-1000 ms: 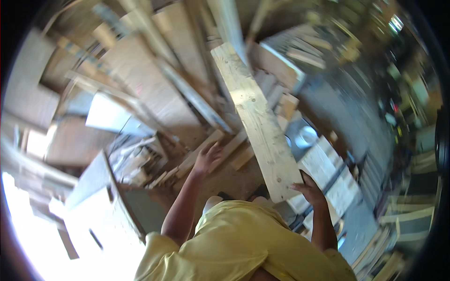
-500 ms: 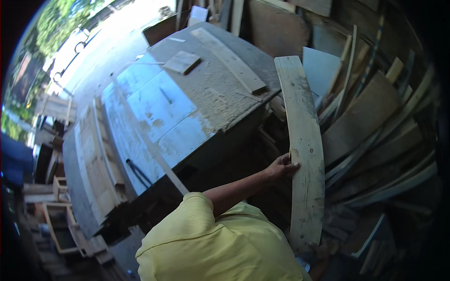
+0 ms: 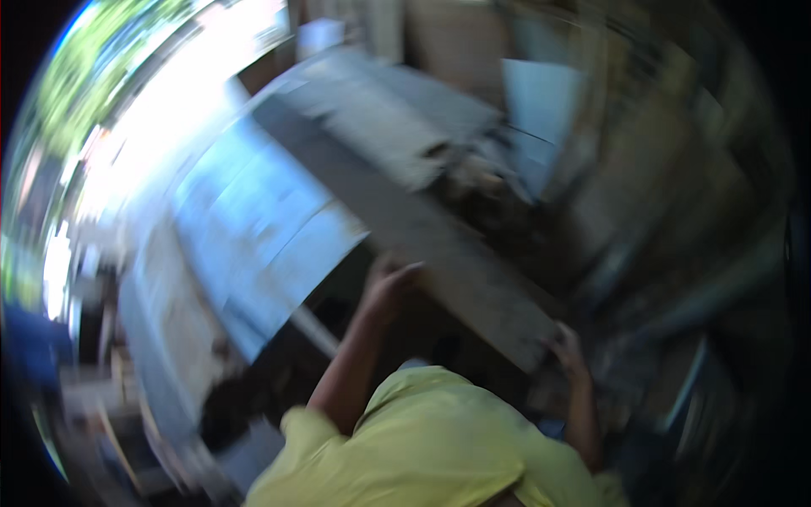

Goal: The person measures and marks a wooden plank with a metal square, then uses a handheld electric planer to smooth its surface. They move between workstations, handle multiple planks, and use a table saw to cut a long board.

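Observation:
A long wooden plank (image 3: 439, 249) slants across the view, its far end over the worktable (image 3: 473, 106) and its near end by my right side. My left hand (image 3: 390, 283) grips its left edge around mid-length, the thumb lying against the wood. At the near end my right hand (image 3: 568, 348) is closed on the plank's corner, though motion blur smears its fingers. The plank's upper face looks dark and shaded. A blue-white sheet (image 3: 262, 215) lies on the tabletop to the left of the plank.
Boards and strips of wood (image 3: 659, 160) lean in a blurred pile at the right. A pale panel (image 3: 541, 101) stands behind the table's right corner. More wood (image 3: 169, 291) lies along the table's left side. A narrow strip (image 3: 314, 331) juts out from the table's near edge.
The plank has swung from upright on my right to a slant over the table, its far end moving left. Both hands moved with it, and the view is now blurred.

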Available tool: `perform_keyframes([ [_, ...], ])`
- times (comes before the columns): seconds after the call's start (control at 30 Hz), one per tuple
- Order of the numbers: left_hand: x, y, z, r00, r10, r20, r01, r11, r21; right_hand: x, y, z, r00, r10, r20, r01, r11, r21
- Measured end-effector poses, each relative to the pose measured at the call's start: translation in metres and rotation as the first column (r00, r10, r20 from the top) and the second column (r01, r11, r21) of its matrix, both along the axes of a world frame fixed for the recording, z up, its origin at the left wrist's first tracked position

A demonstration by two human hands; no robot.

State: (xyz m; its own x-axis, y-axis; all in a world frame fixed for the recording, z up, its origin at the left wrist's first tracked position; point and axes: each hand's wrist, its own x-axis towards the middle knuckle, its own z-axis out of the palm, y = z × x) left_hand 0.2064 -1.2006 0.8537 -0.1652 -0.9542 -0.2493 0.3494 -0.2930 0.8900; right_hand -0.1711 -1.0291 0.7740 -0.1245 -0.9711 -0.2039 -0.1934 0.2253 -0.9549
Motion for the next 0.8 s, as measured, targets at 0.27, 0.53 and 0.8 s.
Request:
perform_keyframes([
  [0.27,-0.038,-0.037,-0.090,0.872,-0.450,0.194,0.451,0.892,0.041,-0.018,0.099,-0.093,0.917,-0.384,0.107,0.390,0.920,-0.040],
  [0.53,-0.174,-0.029,-0.064,0.745,-0.663,0.073,0.667,0.743,-0.057,0.111,0.400,-0.259,-0.258,-0.960,0.112,0.861,-0.175,0.478],
  [0.8,-0.286,-0.015,-0.052,0.515,-0.851,0.107,0.853,0.496,-0.162,0.510,0.486,-0.271,-0.548,-0.685,-0.480,0.199,-0.665,0.720],
])
